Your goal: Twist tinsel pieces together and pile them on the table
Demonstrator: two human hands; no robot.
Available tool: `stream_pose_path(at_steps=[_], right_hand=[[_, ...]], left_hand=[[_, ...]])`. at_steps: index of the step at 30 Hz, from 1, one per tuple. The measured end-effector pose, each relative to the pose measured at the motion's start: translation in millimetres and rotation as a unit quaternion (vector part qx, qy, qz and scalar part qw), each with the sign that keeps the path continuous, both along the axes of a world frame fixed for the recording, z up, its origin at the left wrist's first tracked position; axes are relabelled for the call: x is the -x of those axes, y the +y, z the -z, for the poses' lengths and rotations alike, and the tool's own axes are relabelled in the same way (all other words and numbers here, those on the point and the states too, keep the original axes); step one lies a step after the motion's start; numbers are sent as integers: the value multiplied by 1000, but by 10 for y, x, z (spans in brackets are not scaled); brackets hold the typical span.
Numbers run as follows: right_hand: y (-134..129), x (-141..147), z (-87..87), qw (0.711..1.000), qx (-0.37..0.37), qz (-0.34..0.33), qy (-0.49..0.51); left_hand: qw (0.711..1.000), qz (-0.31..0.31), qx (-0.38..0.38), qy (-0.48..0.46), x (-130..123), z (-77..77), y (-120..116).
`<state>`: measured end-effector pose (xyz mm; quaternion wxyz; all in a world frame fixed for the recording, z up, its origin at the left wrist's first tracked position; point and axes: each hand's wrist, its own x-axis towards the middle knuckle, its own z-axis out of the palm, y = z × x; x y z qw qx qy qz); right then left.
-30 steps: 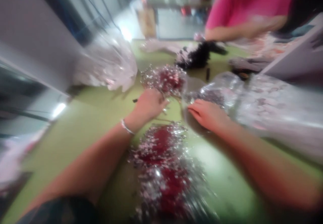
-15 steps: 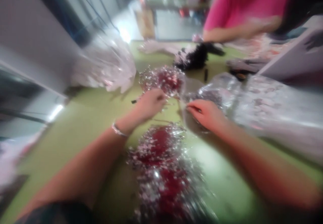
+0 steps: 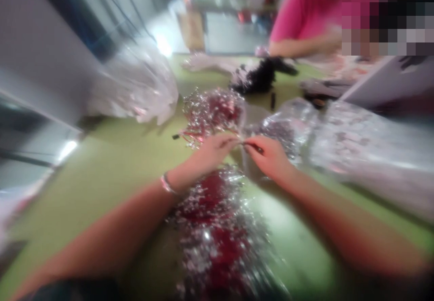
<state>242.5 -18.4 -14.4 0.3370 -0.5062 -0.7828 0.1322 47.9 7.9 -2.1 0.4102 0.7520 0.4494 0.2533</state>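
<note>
My left hand [image 3: 220,149] and my right hand [image 3: 266,152] meet near the middle of the view, fingertips almost touching. Both have closed fingers; what they pinch is too small and blurred to name. Just beyond my left hand lies a silver and red tinsel bundle [image 3: 217,106]. A longer silver and red tinsel piece [image 3: 217,237] stretches from below my hands to the near edge. Behind my right hand sits a clear plastic bag [image 3: 291,124] with dark, shiny contents.
The green table [image 3: 111,165] carries a clear bag of pale items [image 3: 139,88] at left and a black fluffy bundle [image 3: 259,77] at the back. White plastic packaging [image 3: 369,143] lies at right. Across the table is a person in a pink shirt [image 3: 301,11].
My left hand has moved right and slightly nearer, up to my right hand. My right hand has shifted slightly left. Thin red strands now show beside the far tinsel.
</note>
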Motion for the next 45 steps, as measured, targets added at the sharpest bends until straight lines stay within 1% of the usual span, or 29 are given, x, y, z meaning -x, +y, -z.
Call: stream_pose_path(at_steps=[4, 8, 13, 16, 18, 23, 25, 28, 30, 32, 33, 35, 36, 37, 38, 39, 40, 41, 42, 43, 45], right_hand=[[-16, 4, 2, 1000, -5, -5, 3], [-17, -3, 9, 1000, -9, 16, 12], [-42, 14, -23, 1000, 19, -15, -19], [-66, 29, -49, 1000, 16, 14, -21], [-77, 35, -56, 999, 15, 21, -22], [-63, 5, -65, 999, 19, -13, -23], [-52, -23, -96, 998, 42, -39, -23], [-61, -47, -181, 990, 127, -67, -18], [-88, -35, -244, 979, 192, -64, -2], [-121, -2, -294, 971, 236, -44, 18], [-135, 18, -311, 969, 242, -34, 25], [-152, 52, -327, 975, 220, -37, 25], [-156, 63, -328, 978, 199, -55, 17], [-156, 69, -325, 980, 179, -87, 3], [-153, 68, -320, 977, 168, -130, -15], [-146, 59, -314, 971, 161, -173, -33], [-133, 42, -307, 965, 157, -203, -49], [-115, 18, -300, 963, 152, -211, -64], [-88, -15, -292, 967, 145, -195, -77], [-55, -54, -284, 975, 133, -156, -90], [26, -141, -265, 985, 107, -51, -122]], left_hand=[[999, -12, -31, 27, 5, 55, 16], [999, 10, -37, 36, 12, 83, 7], [997, 28, -64, 44, 3, 113, -5], [997, 21, -63, 40, 0, 118, 1], [997, 21, -62, 37, 3, 116, 6], [994, 26, -76, 71, 28, 105, -4], [988, 36, -105, 106, 40, 97, -21], [967, 90, -173, 163, 52, 72, -57], [955, 130, -197, 178, 61, 36, -69], [952, 152, -195, 178, 89, -20, -44], [953, 163, -191, 171, 117, -54, -13], [956, 173, -186, 147, 204, -121, 91], [959, 170, -185, 132, 260, -148, 157], [966, 129, -184, 125, 318, -166, 227], [972, 70, -184, 127, 375, -173, 294], [972, 15, -186, 144, 424, -169, 353], [966, -22, -190, 172, 460, -154, 399], [959, -41, -195, 202, 481, -130, 430], [951, -39, -200, 232, 487, -99, 445], [944, -24, -206, 256, 478, -67, 447], [935, 3, -217, 280, 434, -6, 419]])
